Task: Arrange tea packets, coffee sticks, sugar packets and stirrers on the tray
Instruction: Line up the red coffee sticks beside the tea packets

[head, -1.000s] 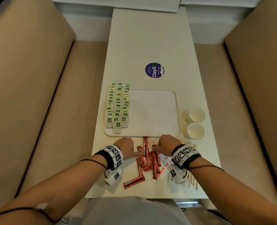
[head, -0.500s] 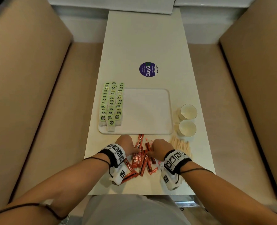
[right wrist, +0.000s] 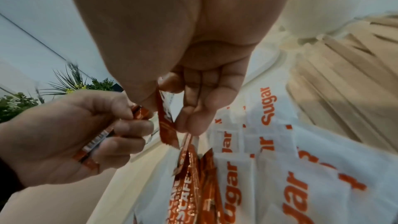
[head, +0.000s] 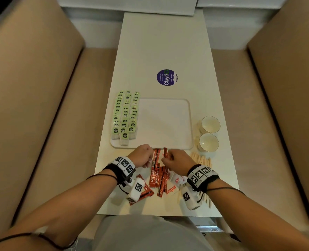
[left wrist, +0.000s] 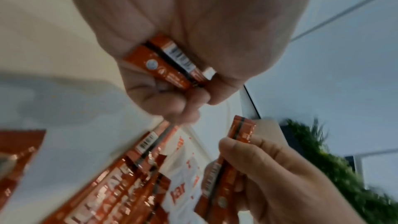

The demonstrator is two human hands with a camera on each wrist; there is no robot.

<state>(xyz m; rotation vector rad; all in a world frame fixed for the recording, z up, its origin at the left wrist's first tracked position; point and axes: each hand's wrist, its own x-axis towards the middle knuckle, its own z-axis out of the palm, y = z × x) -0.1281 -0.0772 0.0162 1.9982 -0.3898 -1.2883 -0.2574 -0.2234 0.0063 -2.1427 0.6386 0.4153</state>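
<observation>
Red foil coffee sticks point(head: 158, 178) heaped just short of the white square tray point(head: 168, 124), left hand point(head: 142, 157) gripping two sticks, right hand point(head: 180, 160) pinching one, green-labelled tea packets point(head: 125, 115) lining the tray's left side

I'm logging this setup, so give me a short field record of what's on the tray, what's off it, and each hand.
on tray: green-labelled tea packets in rows on the white rectangular tray
off tray: white sugar packets, wooden stirrers, two paper cups
left hand: grips red coffee sticks
right hand: pinches one coffee stick
</observation>
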